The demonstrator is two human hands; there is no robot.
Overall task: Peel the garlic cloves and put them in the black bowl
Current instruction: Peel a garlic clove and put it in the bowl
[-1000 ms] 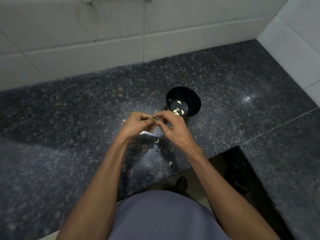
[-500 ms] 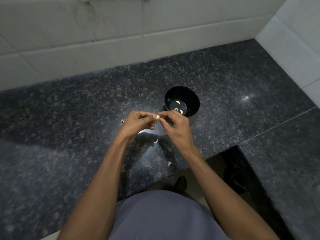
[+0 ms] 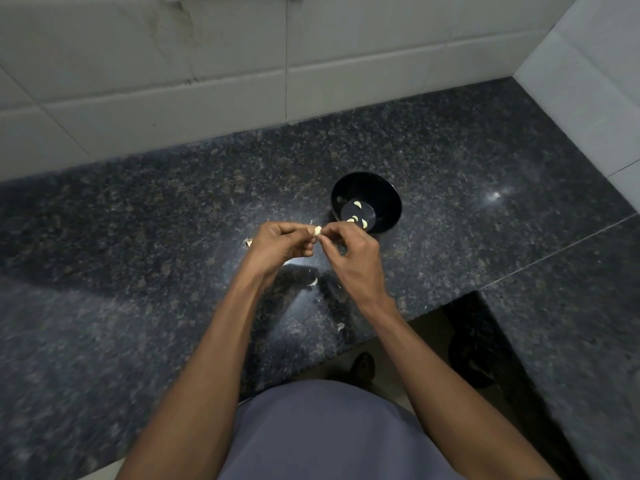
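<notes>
My left hand (image 3: 282,245) pinches the garlic clove (image 3: 317,231) at my fingertips so my right hand (image 3: 349,252), fingers curled onto its other side, can strip skin; the black bowl (image 3: 367,201) sits just beyond my right fingers for dropping.

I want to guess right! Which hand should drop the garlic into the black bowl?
Probably the right hand: it sits right beside the black bowl, nearly touching its rim. The left hand, pinching the garlic clove, is farther away.
</notes>
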